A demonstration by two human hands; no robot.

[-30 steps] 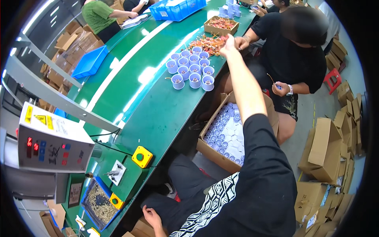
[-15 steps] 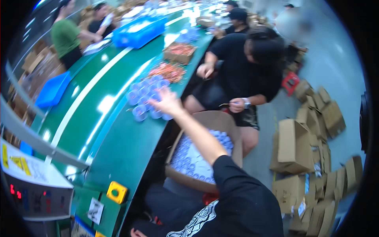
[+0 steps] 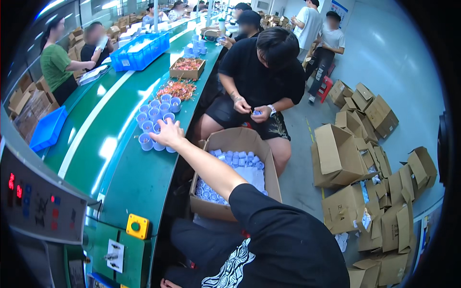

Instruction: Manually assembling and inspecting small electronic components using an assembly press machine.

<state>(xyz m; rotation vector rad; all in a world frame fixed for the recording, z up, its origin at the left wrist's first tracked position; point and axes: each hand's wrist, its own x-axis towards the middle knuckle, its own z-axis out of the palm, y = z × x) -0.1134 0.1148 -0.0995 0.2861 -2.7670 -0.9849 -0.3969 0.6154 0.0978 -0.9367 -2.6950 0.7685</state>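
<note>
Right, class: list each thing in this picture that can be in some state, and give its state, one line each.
Right hand: fingers spread, resting on the blue cups.
Blue cups: upright, clustered on the belt.
Cardboard box: open, partly filled with blue cups.
Blue crate: on the belt, holding white items.
Small brown box: open, filled with red pieces.
Left hand: only a sliver visible, state unclear.

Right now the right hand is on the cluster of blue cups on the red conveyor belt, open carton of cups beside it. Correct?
Not quite: the conveyor belt is green, not red. In the head view the right hand rests on the cluster of blue cups, with the open carton of cups beside it.
</note>
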